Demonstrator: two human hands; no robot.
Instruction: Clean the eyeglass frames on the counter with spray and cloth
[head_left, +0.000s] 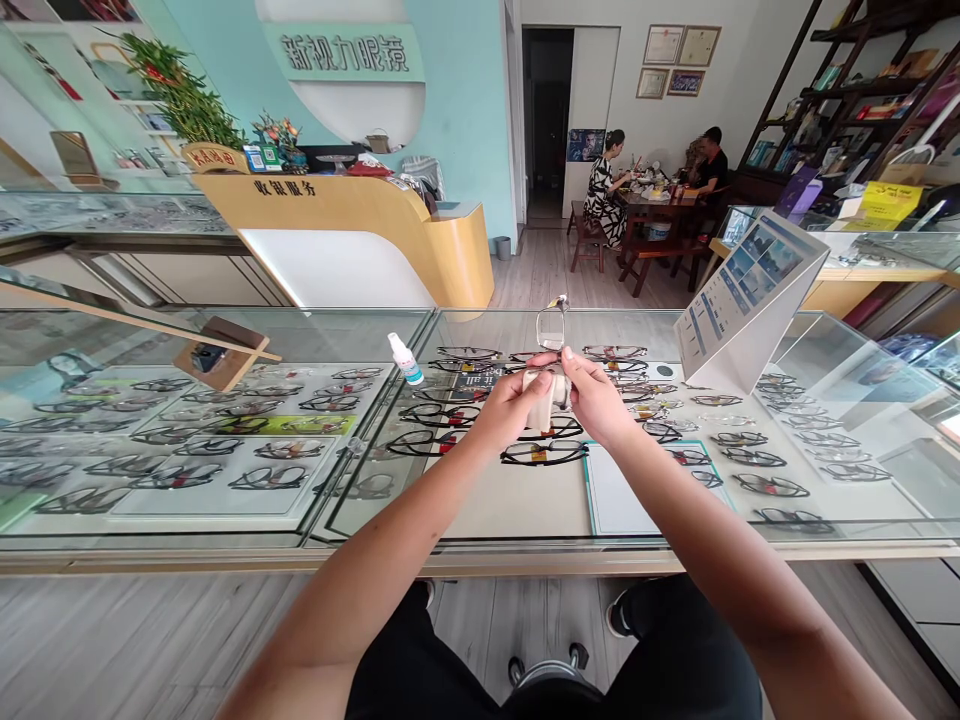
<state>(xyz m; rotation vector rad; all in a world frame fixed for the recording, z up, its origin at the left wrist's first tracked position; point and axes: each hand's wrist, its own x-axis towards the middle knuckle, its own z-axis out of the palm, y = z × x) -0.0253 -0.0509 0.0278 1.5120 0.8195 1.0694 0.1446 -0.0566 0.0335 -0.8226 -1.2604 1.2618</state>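
Over the glass display counter (495, 500), my right hand (595, 393) is closed on a pair of eyeglasses (551, 328). One lens of the pair points up and away from me, and my hands and the cloth hide much of the rest. My left hand (511, 403) pinches a pale cloth (538, 412), which is folded against the near part of the eyeglasses. A white spray bottle (405, 360) with a blue label stands on the glass to the left. Rows of spectacle frames (544, 453) lie beneath my hands, inside the case.
A tilted display board (754, 300) stands on the counter at right. A wooden-framed mirror or stand (225, 355) occupies the left. Beyond the counter are a yellow reception desk (330, 205) and two people seated at a dark table (660, 205).
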